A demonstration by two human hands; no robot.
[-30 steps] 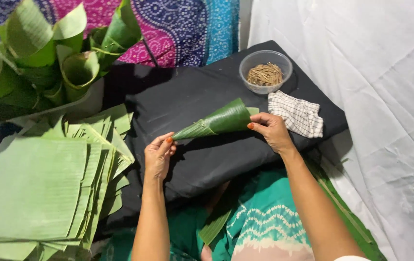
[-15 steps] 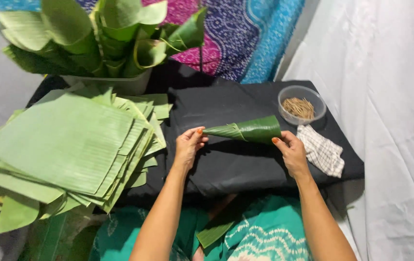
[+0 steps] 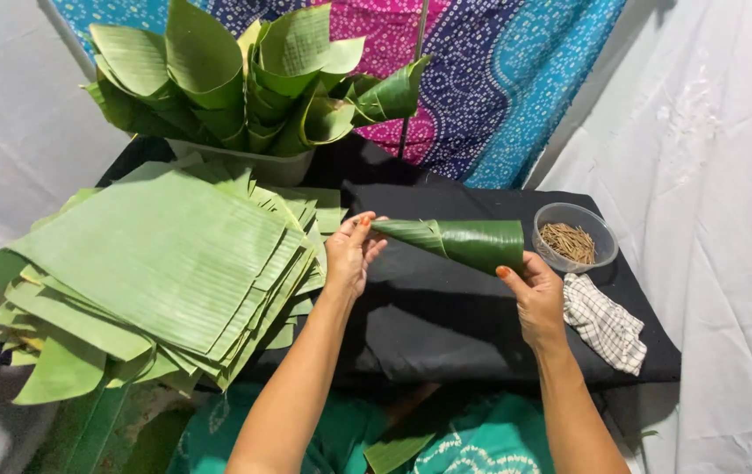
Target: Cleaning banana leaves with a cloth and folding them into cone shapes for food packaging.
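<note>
A banana leaf rolled into a cone (image 3: 459, 241) is held level above a black cloth-covered surface (image 3: 446, 325). My left hand (image 3: 351, 254) pinches the cone's pointed tip between fingers and thumb. At the cone's wide end, my right hand (image 3: 534, 298) grips the rim from below. A thick stack of flat cut banana leaves (image 3: 156, 263) lies just left of my left hand.
A container full of finished leaf cones (image 3: 244, 79) stands at the back left. A clear bowl of small sticks (image 3: 576, 239) sits at the right, with a checked cloth (image 3: 604, 323) in front of it. White sheeting surrounds the work area; patterned fabric hangs behind.
The view has swung left, bringing the leaf stack and the cone container more into sight. Both hands still hold the cone, now turned more level.
</note>
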